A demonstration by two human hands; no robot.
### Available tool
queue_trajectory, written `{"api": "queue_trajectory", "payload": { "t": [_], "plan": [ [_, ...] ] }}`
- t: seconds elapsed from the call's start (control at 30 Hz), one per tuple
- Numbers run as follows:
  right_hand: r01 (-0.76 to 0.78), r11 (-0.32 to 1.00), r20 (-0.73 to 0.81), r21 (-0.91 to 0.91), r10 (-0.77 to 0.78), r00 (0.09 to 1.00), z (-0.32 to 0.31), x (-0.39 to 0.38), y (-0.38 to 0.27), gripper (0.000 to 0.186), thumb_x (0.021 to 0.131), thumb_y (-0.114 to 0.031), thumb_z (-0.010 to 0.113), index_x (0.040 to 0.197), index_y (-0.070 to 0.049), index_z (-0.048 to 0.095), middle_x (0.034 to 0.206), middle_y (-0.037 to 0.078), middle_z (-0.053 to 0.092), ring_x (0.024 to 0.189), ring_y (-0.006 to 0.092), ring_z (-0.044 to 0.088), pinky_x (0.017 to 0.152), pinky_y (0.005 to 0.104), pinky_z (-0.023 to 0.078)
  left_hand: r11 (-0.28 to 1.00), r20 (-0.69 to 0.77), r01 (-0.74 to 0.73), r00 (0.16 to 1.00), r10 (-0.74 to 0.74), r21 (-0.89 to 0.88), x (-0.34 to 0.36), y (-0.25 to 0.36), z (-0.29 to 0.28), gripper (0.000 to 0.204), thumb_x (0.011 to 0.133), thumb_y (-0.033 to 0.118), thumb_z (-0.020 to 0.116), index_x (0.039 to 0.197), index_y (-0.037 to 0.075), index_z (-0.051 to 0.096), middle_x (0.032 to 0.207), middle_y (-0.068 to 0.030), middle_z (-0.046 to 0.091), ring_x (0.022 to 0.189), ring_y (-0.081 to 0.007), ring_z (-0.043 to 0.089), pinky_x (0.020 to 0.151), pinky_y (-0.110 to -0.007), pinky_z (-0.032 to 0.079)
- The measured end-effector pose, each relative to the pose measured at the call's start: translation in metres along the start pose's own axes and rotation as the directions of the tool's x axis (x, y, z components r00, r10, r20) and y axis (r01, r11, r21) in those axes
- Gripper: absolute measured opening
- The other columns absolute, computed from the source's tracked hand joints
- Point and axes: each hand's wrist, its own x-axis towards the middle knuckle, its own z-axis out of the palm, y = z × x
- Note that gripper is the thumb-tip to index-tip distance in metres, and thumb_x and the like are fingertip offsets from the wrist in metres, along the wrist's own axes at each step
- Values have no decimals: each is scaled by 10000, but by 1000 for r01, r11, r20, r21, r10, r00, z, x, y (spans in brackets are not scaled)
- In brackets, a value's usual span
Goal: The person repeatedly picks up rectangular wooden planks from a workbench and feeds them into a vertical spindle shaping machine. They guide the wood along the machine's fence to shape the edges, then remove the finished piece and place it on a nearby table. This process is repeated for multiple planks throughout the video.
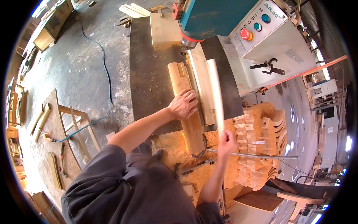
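Observation:
My left hand (183, 104) is closed over the middle of a long tan wooden workpiece (194, 135), which lies on the dark machine table (149, 93). A slot is cut near the workpiece's far end, and its near end juts past the table's front edge. My right hand (226, 143) grips the near end of a slender, slightly curved pale wooden strip (215, 86), its fingers bunched round it. That strip runs away from me along the right of a straight wooden fence board (201, 82). Beyond the workpiece's far end hangs the machine's spindle (189, 43).
A teal machine head (214, 18) looms over the table, with a control panel (257, 28) at its right. Stacked curved wooden pieces (259, 145) stand by my right arm, dusted with sawdust. A metal rod (261, 155) crosses there. A blue hose (108, 82) trails across the floor at left.

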Motion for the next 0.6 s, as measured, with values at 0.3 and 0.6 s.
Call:
{"api": "queue_trajectory", "payload": {
  "t": [0.3,0.6],
  "plan": [
    [-239,951,149,197,212,966,76,-32,-5,205,949,-177,747,1005,21,749,872,141,761,778,255,734,718,373,569,999,-17,-15,1000,14,-49,-13,6,-6,263,826,157,705,1054,40,644,1130,-146,596,1191,-351,583,1148,-572,381],
    [-526,769,495,364,318,808,81,-16,4,230,964,-88,729,1164,25,721,911,48,752,813,110,670,734,293,528,998,-18,-23,1000,22,-65,-20,6,-6,229,820,126,694,1023,33,642,1125,-145,601,1149,-340,597,1111,-573,415]
  ]
}}
